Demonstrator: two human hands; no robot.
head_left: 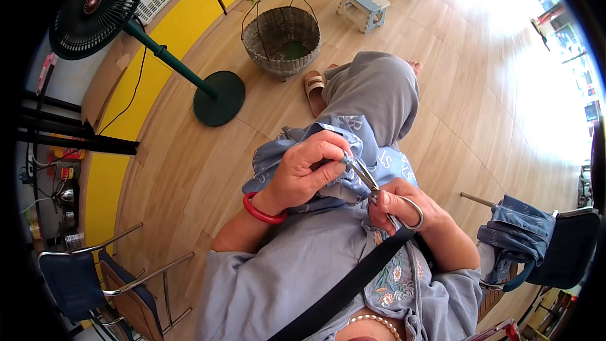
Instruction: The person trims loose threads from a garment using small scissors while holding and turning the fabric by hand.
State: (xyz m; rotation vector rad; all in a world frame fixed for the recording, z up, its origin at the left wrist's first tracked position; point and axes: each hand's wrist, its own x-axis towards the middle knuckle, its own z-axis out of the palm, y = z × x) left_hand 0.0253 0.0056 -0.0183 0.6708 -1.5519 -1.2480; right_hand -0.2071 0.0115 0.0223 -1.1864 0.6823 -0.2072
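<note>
Blue cloth with white letters [271,159] lies bunched over the lap. My left hand [309,167], with a red bangle at the wrist, pinches a gathered bit of this cloth between thumb and fingers. My right hand [401,207] is wrapped round the handles of metal scissors [363,173], with the thumb near one ring. The scissors point up and left, and their tips are at the cloth by my left fingertips. Whether the blades touch the cloth is too small to tell.
A woven basket [282,41] and a green fan [219,98] stand ahead on the wooden floor. A small stool [364,6] is farther off. Chairs stand at left [129,284] and right [565,249], with more blue cloth [521,230] by the right one.
</note>
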